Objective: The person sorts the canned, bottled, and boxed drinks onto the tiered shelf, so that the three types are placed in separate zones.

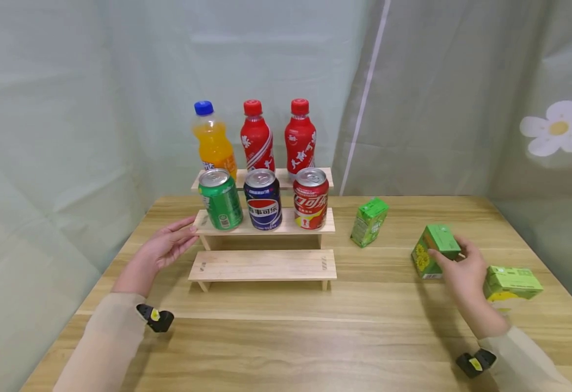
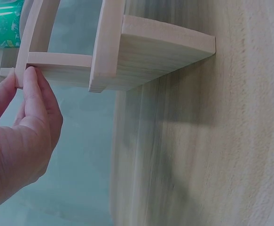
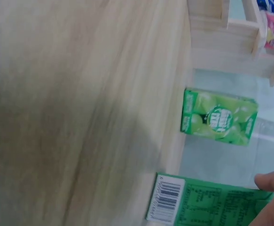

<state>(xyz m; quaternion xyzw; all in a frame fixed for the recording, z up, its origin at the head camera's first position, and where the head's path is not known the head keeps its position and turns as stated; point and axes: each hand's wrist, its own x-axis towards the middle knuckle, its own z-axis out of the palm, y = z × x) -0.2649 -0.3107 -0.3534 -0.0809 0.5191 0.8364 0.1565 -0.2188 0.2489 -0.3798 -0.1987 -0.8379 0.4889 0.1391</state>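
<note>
My left hand pinches the left end of the middle step of a three-step wooden display rack; in the left wrist view the thumb and fingertips meet at the board's edge. On the right, my right hand holds a dark green drink carton with yellow flowers between thumb and fingers. That carton stands upright at the table surface, its barcode side showing in the right wrist view. A lighter green juice carton stands between it and the rack. Beside my right wrist is a green-and-yellow carton.
On the middle step stand a green can, a blue Pepsi can and a red Coca-Cola can. The top step bears an orange soda bottle and two red bottles. Pale curtains hang behind the wooden table.
</note>
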